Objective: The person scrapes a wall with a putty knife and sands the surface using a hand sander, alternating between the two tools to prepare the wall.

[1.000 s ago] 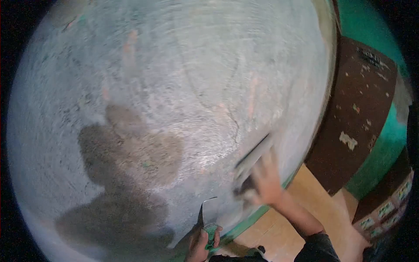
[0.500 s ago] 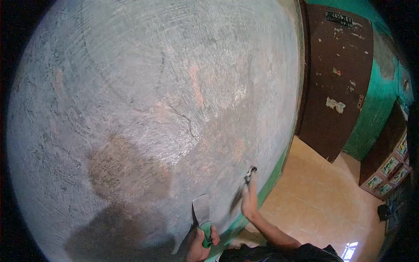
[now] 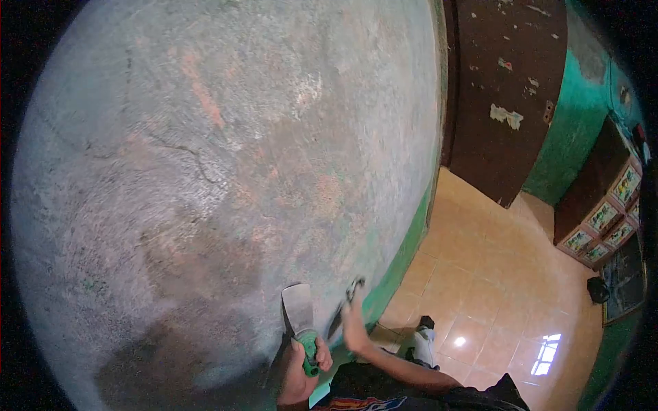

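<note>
A putty knife (image 3: 298, 306) with a broad metal blade and green handle is gripped in my left hand (image 3: 296, 378), its blade pointing up along the wall. My fingers wrap round the handle at the lower middle of the view. To its right, my right hand (image 3: 354, 331) is raised close to the wall, blurred. A small dark and silvery thing (image 3: 354, 288) sticks up from its closed fingers; its kind I cannot tell. Both hands are by the lower part of a rough grey wall (image 3: 274, 164) with pinkish worn patches and my shadow across it.
A green painted band (image 3: 399, 282) edges the wall's foot above the tan tiled floor (image 3: 473, 253). Beyond stand a brown door (image 3: 500, 75) with peeled spots and a cabinet (image 3: 582, 181) with picture panels. A black object (image 3: 598, 290) lies near the right wall.
The view has shifted down and right, showing more floor. Both hands now appear further left in it; my right hand is lower and nearer the putty knife, which stays in my left hand.
</note>
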